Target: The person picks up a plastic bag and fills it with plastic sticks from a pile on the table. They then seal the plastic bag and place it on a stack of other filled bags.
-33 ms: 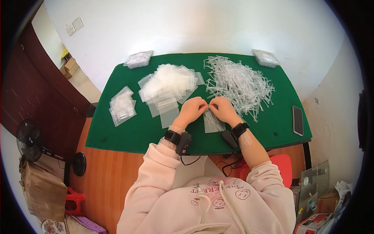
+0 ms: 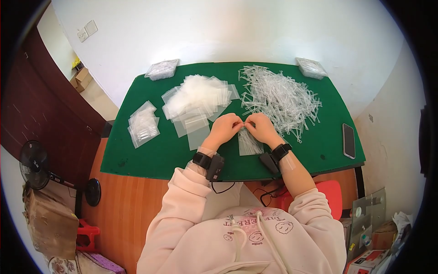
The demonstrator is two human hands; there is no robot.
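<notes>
Near the front middle of the table, a small clear plastic bag with thin clear sticks inside lies between my forearms. My left hand pinches the bag's top edge, fingertips pressed together. Right beside it, my right hand pinches the same edge, and the fingertips of both hands nearly meet. My fingers hide most of that edge, so I cannot tell whether it is sealed. A large heap of thin clear plastic sticks with looped ends spreads just beyond my right hand. Beyond my left hand lies a pile of flat clear bags.
Filled bags are stacked at the left of the green table. Clear packs stand at the back left corner and back right corner. A phone lies near the right edge. A red stool is below.
</notes>
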